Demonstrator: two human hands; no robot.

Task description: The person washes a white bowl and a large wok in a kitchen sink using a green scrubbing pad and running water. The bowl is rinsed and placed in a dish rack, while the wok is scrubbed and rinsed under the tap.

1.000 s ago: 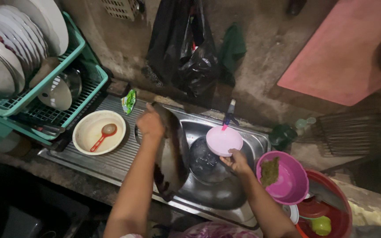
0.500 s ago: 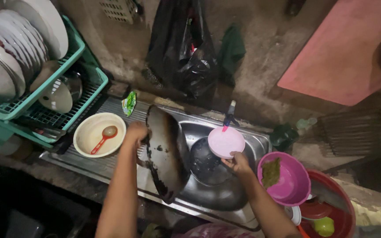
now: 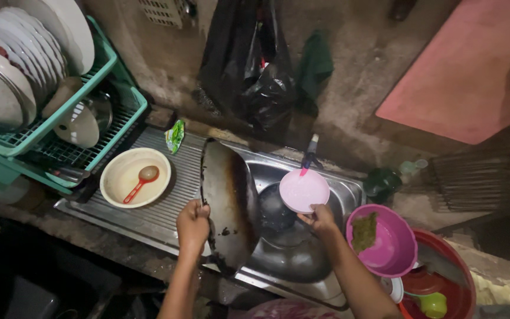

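My left hand (image 3: pixel 193 226) grips the rim of a large blackened wok (image 3: pixel 226 201), which stands tilted on its edge at the left side of the steel sink (image 3: pixel 302 260). My right hand (image 3: pixel 320 218) holds a small pink plate (image 3: pixel 304 190) over the sink basin, just under the tap (image 3: pixel 310 155). Dark cookware lies in the basin below the plate.
A cream bowl (image 3: pixel 119 183) with a red spoon (image 3: pixel 141 180) sits on the ribbed drainboard. A green dish rack (image 3: pixel 98 118) of white plates stands at left. At right are a pink basin (image 3: pixel 394 251) with a green scrubber and a red tub (image 3: pixel 450 283). A black bag (image 3: pixel 249 65) hangs behind.
My left hand slid from the wok's far rim down to its near rim, and the wok turned more upright. The pink plate stayed under the tap.
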